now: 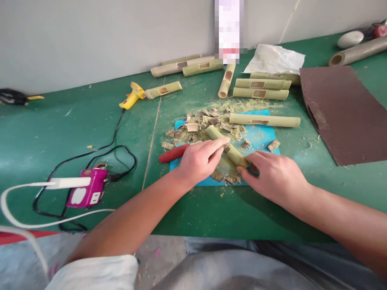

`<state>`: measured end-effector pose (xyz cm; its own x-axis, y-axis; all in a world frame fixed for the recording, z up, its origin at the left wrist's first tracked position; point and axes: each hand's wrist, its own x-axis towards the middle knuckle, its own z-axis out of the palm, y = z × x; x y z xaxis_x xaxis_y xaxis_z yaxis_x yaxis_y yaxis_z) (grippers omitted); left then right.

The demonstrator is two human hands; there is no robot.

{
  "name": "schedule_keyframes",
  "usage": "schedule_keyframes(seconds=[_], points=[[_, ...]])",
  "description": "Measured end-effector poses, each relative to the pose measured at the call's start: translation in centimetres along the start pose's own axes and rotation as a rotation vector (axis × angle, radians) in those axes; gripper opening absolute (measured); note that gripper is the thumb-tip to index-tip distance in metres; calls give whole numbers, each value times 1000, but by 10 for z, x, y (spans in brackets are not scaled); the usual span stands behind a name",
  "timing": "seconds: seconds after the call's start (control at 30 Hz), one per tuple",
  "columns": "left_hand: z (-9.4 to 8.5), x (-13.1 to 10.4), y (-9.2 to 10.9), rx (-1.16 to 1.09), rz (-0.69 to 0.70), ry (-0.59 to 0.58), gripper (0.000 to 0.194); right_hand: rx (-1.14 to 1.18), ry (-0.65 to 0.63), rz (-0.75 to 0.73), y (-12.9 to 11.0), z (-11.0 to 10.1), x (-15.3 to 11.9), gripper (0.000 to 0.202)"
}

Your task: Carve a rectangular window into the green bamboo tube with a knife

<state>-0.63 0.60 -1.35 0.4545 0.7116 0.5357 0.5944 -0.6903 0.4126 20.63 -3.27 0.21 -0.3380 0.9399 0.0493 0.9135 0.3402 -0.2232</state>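
While the right hand [276, 173] grasps the near end of a bamboo tube [236, 154] between thumb and fingers, the left hand [199, 161] lays its fingertips over the tube's middle. Whether that hand also grips the red handle [172, 154] beside it, I cannot tell. The tube slants above a blue sheet [263, 139] on the green table [181, 213]; its inside is hidden by the left fingers. The sheet carries bamboo chips [192, 127] and pale dust, heaped mostly beyond the left hand and spilling past the edge. A second tube [279, 121] with a cut window lies across the sheet's far right corner. Farther back, more windowed tubes [260, 94] lie partly under white paper [272, 58]. A brown sheet [344, 117] takes up the right side; on the left, a yellow glue gun [133, 96] trails its cord toward a purple power strip [96, 183].
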Motion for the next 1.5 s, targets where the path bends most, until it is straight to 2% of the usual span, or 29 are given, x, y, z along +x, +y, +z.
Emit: schedule_keyframes(seconds=[0.1, 0.3, 0.67, 1.03, 1.2, 1.5], points=[[2, 1, 0, -75, -21, -24, 23, -3, -9, -6, 0, 0, -1, 27], [0, 1, -2, -71, 15, -52, 21, -22, -22, -3, 1, -1, 0, 28], [1, -1, -7, 51, 49, -106, 24, -34, -23, -35, 1, 0, -1, 29], [-4, 1, -7, 163, 132, -234, 29, -49, -45, -38, 0, -2, 0, 29], [-3, 0, -8, 191, 120, -204, 30, -41, -30, -50, 0, -1, 0, 28], [-5, 1, -6, 202, 141, -248, 30, -33, -5, -61, 1, 1, -1, 28]])
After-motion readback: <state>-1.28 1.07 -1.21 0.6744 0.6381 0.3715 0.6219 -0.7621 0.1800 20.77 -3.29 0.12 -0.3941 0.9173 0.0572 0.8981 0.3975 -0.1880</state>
